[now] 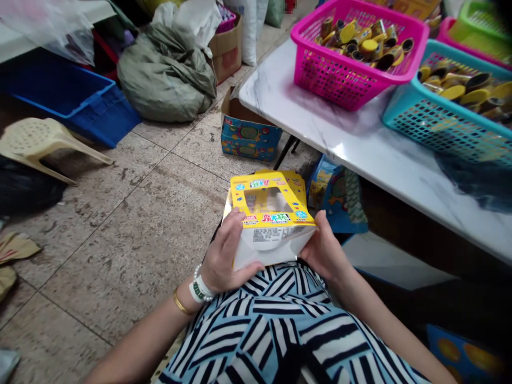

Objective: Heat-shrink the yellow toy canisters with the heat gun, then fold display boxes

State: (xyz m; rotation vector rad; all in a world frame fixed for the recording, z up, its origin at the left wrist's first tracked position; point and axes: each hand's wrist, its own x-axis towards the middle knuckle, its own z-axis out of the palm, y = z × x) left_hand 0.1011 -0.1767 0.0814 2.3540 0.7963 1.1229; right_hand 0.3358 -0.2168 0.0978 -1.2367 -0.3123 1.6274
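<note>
A yellow and white cardboard box with a clear window and printed lettering rests at my lap, its white end facing me. My left hand grips its left side, fingers on the upper edge and thumb along the lower white part. On the opposite side my right hand holds the corner, with some of its fingers hidden behind the box. Another yellow printed panel shows behind the window part; whether it belongs to the same box I cannot tell.
To the right, a white marbled table bears a pink basket and a turquoise basket of yellow-capped pieces. An open printed carton stands on the floor by the table. Leftward are a cream stool, a blue crate and a grey-green sack.
</note>
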